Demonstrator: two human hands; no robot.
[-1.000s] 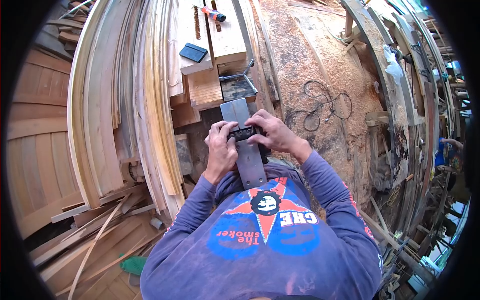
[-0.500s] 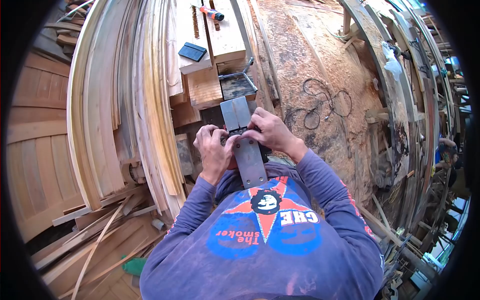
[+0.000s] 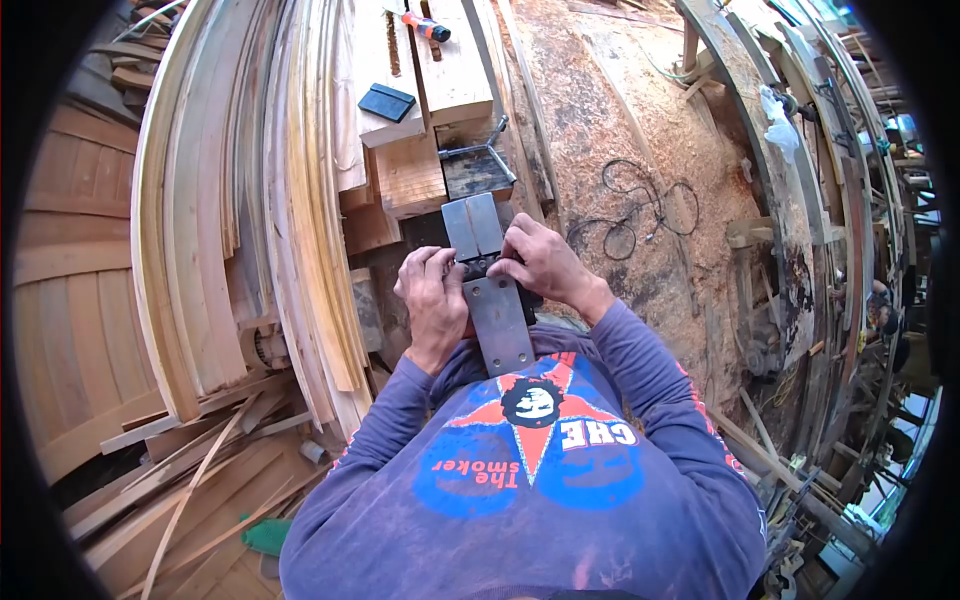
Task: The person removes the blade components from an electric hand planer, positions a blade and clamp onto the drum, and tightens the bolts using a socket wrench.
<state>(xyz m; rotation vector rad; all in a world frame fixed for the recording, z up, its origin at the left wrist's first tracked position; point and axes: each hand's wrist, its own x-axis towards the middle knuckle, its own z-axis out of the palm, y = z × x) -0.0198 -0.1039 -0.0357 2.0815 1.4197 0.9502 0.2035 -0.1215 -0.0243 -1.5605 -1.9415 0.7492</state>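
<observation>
An upturned electric planer (image 3: 500, 322) lies against my body, its flat metal sole facing up. Across the gap between its two plates runs the dark cutter drum (image 3: 479, 268). My left hand (image 3: 434, 305) is closed at the left end of the drum, fingers curled and thumb along the plate's edge. From the other side, my right hand (image 3: 548, 262) is closed on the planer, its thumb and fingertips pressed at the drum's right end. Any small part under the fingertips is hidden.
Ahead, a Y-shaped wrench (image 3: 487, 152) rests by timber blocks (image 3: 410, 178). A dark blue flat case (image 3: 386, 102) and an orange-and-black handled tool (image 3: 427, 26) lie on the timber. Long boards (image 3: 320, 200) stand left; a black cord (image 3: 620, 215) lies on sawdust at right.
My left thumb has drawn back from the drum's middle toward the left edge, uncovering more of the drum. My right hand has shifted only slightly; the planer stays put.
</observation>
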